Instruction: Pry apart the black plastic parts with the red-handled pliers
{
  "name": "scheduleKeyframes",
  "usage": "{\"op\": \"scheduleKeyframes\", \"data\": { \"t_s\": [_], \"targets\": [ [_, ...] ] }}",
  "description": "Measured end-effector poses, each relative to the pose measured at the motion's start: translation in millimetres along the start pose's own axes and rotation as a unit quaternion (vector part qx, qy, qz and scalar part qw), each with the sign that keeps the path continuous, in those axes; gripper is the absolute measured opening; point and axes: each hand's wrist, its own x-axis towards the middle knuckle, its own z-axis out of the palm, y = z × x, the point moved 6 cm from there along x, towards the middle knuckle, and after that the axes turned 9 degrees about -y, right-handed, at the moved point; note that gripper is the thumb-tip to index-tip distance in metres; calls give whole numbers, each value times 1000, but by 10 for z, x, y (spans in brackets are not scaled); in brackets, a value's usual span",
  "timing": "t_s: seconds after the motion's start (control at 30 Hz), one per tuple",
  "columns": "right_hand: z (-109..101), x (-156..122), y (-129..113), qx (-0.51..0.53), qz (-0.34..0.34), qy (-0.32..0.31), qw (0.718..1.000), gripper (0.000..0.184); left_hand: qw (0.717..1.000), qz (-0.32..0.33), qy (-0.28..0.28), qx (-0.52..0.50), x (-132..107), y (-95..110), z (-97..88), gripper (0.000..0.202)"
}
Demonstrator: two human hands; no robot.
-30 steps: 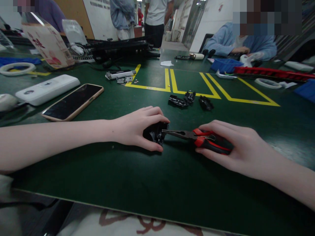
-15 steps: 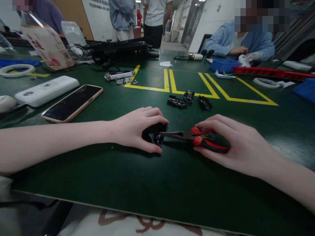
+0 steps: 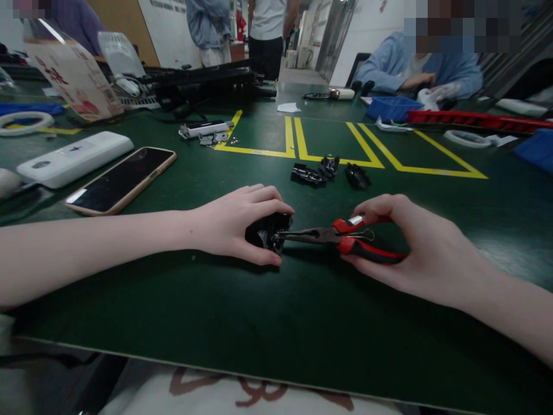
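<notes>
My left hand (image 3: 239, 226) grips a shiny black plastic part (image 3: 268, 231) between its thumb and fingers, low over the green table (image 3: 242, 323). The part's left side is hidden in my palm. From the right, the narrow jaws of long-nose pliers (image 3: 319, 235) with red and black handles reach the part's open end. Whether the jaws pinch anything there is too small to tell. My right hand (image 3: 415, 248) is closed around the pliers' handles. Beyond my hands lie several similar black plastic parts (image 3: 307, 173).
A phone (image 3: 123, 180) and a white oblong device (image 3: 75, 158) lie at the left, a bottle (image 3: 73, 75) behind them. Yellow tape (image 3: 254, 152) marks the table. Blue trays (image 3: 393, 109) and a red strip (image 3: 475, 123) are at the right. A co-worker (image 3: 384, 69) sits across.
My right forefinger and thumb have spread slightly, baring more of the upper handle, and the handles stand a little wider apart. My left hand keeps its grip on the black part.
</notes>
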Motion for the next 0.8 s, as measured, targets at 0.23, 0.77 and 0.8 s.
{"op": "scheduleKeyframes", "data": {
  "t_s": [0.23,0.77,0.8],
  "targets": [
    [-68,-4,1,10,2,1,1000,30,1000,1,-5,9,-8,2,5,73],
    [36,-7,-28,21,-6,-28,999,33,1000,0,-6,14,-10,1,10,71],
    [33,-11,-33,19,-9,-28,999,31,1000,0,-6,12,-10,-1,10,71]
  ]
}}
